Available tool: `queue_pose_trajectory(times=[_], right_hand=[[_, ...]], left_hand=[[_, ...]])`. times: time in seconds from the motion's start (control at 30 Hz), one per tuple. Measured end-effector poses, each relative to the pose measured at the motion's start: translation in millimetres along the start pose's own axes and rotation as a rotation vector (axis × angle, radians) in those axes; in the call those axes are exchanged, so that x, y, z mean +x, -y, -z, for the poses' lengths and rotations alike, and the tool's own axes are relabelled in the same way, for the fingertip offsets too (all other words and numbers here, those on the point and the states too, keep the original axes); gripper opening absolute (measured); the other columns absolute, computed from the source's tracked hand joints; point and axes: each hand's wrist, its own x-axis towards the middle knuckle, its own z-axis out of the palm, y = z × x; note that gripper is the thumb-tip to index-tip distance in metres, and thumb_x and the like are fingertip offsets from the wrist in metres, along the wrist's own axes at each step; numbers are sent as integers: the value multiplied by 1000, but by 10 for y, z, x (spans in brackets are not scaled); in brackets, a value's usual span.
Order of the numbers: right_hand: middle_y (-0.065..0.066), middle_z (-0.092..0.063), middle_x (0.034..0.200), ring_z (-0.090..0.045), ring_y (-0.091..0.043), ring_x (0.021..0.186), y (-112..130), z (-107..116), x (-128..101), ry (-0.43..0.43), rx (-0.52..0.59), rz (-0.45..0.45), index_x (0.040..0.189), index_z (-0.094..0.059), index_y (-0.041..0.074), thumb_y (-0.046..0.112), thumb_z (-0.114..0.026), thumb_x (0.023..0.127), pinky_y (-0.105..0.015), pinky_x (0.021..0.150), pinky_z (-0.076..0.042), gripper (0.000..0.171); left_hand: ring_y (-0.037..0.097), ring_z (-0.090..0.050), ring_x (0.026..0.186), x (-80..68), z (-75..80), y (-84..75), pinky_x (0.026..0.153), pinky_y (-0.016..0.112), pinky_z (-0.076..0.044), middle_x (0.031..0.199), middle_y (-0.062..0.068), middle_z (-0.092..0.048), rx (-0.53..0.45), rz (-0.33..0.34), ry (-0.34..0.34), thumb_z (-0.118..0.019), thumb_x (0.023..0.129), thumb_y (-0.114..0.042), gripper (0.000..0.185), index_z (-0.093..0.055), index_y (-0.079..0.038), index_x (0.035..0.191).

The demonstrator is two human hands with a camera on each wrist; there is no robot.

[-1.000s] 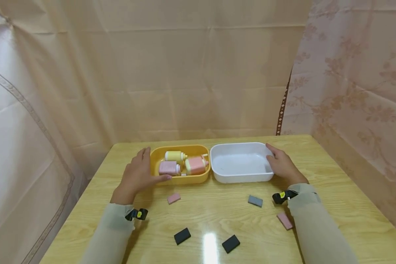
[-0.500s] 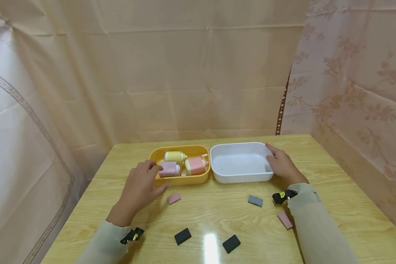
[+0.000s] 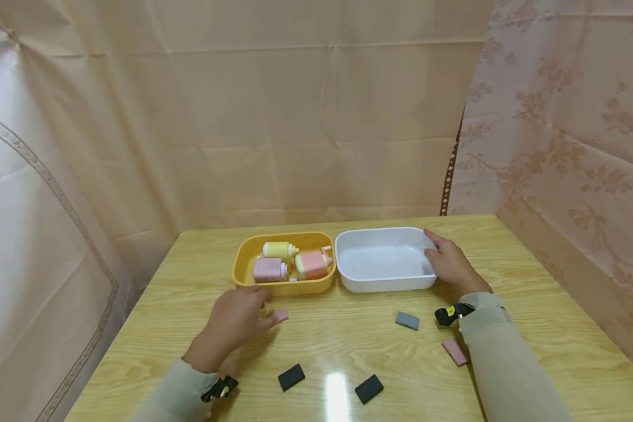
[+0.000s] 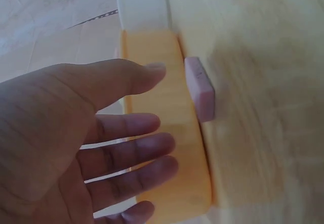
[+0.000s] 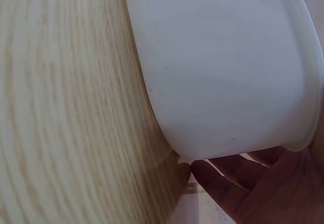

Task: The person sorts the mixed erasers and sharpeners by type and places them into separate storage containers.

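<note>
My left hand hovers in front of the yellow tray, thumb and fingers spread apart around a small pink block. In the left wrist view the block stands clear of the fingertips, and nothing is in the hand. Inside the yellow tray lie a yellow bottle, a lilac bottle and a pink bottle. My right hand holds the right end of the white tray, thumb at the rim and fingers against the outer end wall.
On the wooden table, a grey block lies before the white tray, with another pink block beside the right sleeve. Two black blocks lie nearer the front. A beige curtain hangs behind the table.
My left hand has left the yellow tray's left end and come down toward the front, beside the small pink block. The right hand stays at the white tray.
</note>
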Motion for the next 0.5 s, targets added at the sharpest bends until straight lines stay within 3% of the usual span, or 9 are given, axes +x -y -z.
queue_pose_trajectory(times=[0.3,0.5], right_hand=[[-21,-14,171,-15,-48,156,-17,-1,12,1,1,-14,167,-12,14,18,-42,110,-67,121,-18,64],[-20,-13,172,-16,-48,156,-18,-10,20,9,14,-24,167,-12,16,19,-43,110,-67,121,-19,65]], left_hand=[[10,-46,60,23,-115,-7,55,30,-39,73,-12,-57,8,-10,24,-76,91,-51,32,-67,-21,87],[10,-43,58,26,-154,-21,54,30,-36,67,-13,-48,17,-17,18,-81,85,-43,28,-62,-23,79]])
